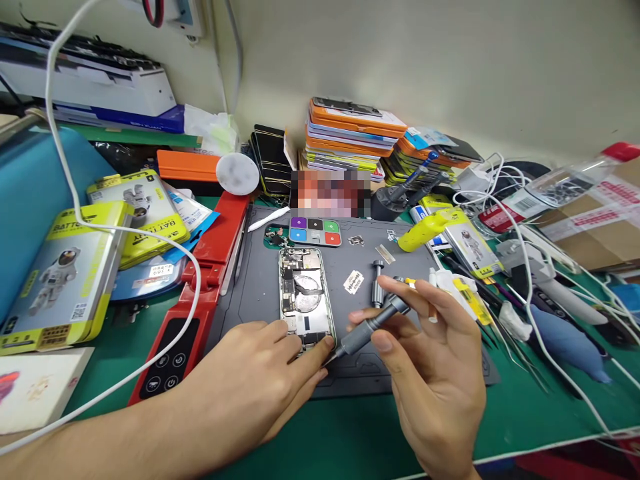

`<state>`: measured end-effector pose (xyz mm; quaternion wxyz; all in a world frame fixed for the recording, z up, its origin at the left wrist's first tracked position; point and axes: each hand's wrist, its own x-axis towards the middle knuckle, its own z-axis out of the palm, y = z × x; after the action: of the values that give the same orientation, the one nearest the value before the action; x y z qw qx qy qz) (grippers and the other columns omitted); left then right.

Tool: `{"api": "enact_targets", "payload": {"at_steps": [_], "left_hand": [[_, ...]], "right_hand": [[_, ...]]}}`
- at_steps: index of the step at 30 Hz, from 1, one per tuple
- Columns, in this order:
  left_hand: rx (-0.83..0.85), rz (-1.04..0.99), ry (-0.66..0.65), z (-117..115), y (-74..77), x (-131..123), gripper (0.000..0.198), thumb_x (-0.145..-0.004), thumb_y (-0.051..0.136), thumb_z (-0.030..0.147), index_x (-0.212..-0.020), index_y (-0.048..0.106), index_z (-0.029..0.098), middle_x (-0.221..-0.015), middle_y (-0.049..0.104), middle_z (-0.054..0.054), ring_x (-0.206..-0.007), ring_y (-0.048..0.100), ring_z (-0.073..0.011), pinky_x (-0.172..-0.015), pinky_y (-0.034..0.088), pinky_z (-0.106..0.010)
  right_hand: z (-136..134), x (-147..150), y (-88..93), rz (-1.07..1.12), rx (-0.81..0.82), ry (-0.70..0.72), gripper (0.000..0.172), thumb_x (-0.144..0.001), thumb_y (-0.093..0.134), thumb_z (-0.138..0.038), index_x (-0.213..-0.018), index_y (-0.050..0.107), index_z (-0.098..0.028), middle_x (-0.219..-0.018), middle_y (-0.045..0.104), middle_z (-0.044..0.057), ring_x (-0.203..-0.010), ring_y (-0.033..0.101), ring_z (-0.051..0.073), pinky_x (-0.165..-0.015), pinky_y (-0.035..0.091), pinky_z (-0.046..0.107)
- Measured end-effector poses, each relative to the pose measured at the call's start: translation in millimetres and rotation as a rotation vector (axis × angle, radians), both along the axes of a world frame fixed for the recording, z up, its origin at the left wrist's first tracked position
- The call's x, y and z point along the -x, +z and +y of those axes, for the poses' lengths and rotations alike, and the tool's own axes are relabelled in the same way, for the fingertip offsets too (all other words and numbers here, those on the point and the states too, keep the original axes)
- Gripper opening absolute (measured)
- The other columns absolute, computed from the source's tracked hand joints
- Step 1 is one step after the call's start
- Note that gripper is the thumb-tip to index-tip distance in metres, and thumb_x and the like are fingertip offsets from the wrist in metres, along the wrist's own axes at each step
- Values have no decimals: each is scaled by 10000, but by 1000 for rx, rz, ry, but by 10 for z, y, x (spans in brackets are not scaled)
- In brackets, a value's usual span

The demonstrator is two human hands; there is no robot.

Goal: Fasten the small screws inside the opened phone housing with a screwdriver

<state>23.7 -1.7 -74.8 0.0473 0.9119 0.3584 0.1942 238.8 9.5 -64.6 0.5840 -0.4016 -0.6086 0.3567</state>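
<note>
We are working over a green surface (320,440), with a dark grey mat (255,280) covering its middle. Beyond the mat, a stack of orange and pale boxes (345,137) is standing. A red device (220,241) with a black button panel is lying along the mat's left side. Our left hand (270,357) is resting its bent fingers over the lower end of an opened phone (313,293); we cannot tell whether it is gripping or only pressing. Our right hand (440,373) is grasping a grey screwdriver (363,337). The phone is lying on the mat, its inner parts showing. The screwdriver is slanting down toward the phone's lower edge, its tip ending beside the left fingertips; we cannot tell whether it is touching the phone. A tray of coloured squares (316,235) is sitting just beyond the phone's upper end. A shorter grey tool (377,285) is resting near our right hand. Between it and the phone, a small pale plate (354,281) with dark markings is lying.
</note>
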Motion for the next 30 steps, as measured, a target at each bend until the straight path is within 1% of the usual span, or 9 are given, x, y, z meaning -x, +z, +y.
{"api": "enact_targets", "payload": {"at_steps": [4,10,16,22,25,30], "left_hand": [[-2,-12,3,-2,-3,-5,291,-1112,560,299,-1326,683,146,-834,748,-3,-699,731,-257,-540,553,-420],[-2,-13,0,21,-6,-18,288,-1122,511,258,-1321,681,138,-833,745,-6,-686,723,-259,-526,568,-440],[40,18,-11,7,18,-1,307,-1111,518,234,-1364,652,124,-882,757,-21,-732,736,-270,-541,575,-442],[43,24,-10,11,35,3,267,-1115,502,230,-1311,661,142,-849,738,-13,-694,720,-269,-528,564,-446],[50,28,-10,7,34,0,278,-1115,508,233,-1334,653,142,-859,738,-11,-704,724,-268,-538,571,-446],[32,23,-12,7,22,-8,303,-1110,526,240,-1356,657,122,-844,737,-11,-699,720,-264,-530,569,-440]], "right_hand": [[-16,-1,2,13,24,6,506,-1031,663,-56,-1442,614,-348,-1405,728,37,-975,834,159,-906,719,269],[-26,-6,-3,6,22,16,504,-1036,660,-65,-1451,605,-346,-1408,724,36,-968,834,162,-906,718,275],[-8,-6,-16,19,16,6,510,-1024,662,-48,-1443,611,-334,-1409,724,51,-955,833,171,-887,726,301],[-20,-5,7,-8,-4,8,518,-1024,644,-35,-1447,602,-330,-1396,727,47,-956,832,167,-861,731,292],[-19,-1,9,-9,-12,8,523,-1020,647,-27,-1449,605,-324,-1399,725,47,-962,831,161,-874,725,278],[-9,5,-1,20,18,7,504,-1027,657,-51,-1441,610,-336,-1401,723,63,-932,834,176,-871,732,326]]}}
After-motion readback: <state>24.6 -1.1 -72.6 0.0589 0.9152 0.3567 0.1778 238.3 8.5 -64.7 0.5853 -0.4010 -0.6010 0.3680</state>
